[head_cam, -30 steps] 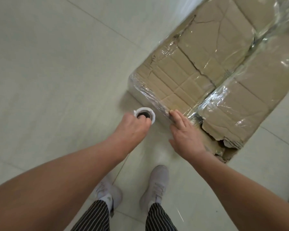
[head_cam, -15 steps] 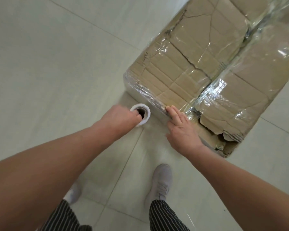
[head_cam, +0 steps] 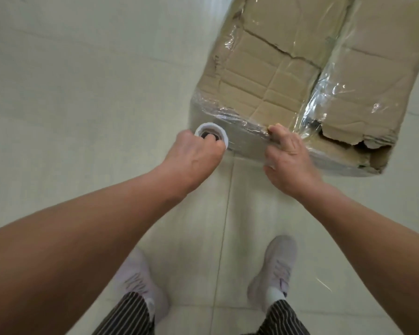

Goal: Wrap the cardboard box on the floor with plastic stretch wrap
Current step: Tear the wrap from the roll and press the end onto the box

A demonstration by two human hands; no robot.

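Now that the left hand [head_cam: 198,151], curled round the roll [head_cam: 209,125], has reached the box's [head_cam: 276,68] near corner on the floor [head_cam: 82,93], the flat right hand [head_cam: 288,160] pinning film [head_cam: 240,122], another turn looks due.

A pale tiled floor [head_cam: 70,117] fills the frame, with a thin grout line [head_cam: 224,226] running down its middle. At upper right a torn cardboard box [head_cam: 288,68], partly covered in clear film [head_cam: 324,97], lies on it. At the bottom stand a left sneaker [head_cam: 140,284] and a right sneaker [head_cam: 276,267], one on each side of the line.
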